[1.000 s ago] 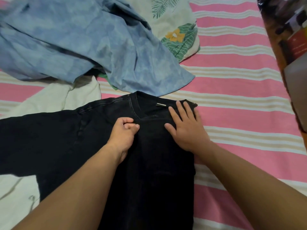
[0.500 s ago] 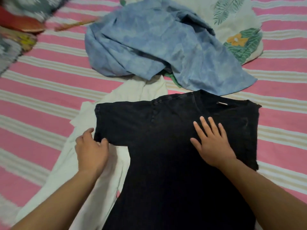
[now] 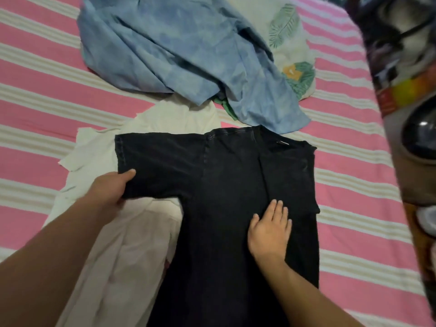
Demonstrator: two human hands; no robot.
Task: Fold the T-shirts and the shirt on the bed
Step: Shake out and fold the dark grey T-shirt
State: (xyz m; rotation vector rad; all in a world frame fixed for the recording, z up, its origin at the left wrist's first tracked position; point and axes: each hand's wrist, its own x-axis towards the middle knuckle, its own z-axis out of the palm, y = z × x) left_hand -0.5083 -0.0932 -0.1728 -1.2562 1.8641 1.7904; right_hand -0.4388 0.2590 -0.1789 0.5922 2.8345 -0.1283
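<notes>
Black T-shirt (image 3: 226,197) spread flat on the bed (image 3: 354,208), right side already folded in. Left hand (image 3: 113,187), at the collar a second ago, now gripping the left sleeve's edge, thumb on top; right hand (image 3: 271,230) slid nearer, flat and open, pressing the middle. Likely next: sleeve folded across. Underneath, white garment (image 3: 132,232); farther off, blue shirt (image 3: 179,50) and leaf-print garment (image 3: 295,67), unfolded.

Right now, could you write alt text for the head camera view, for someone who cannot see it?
A person folds a black T-shirt on a pink striped bed: the left hand grips its sleeve, and the right hand lies flat on its body. A white garment lies beneath, with a blue shirt and a leaf-print garment crumpled beyond.
</notes>
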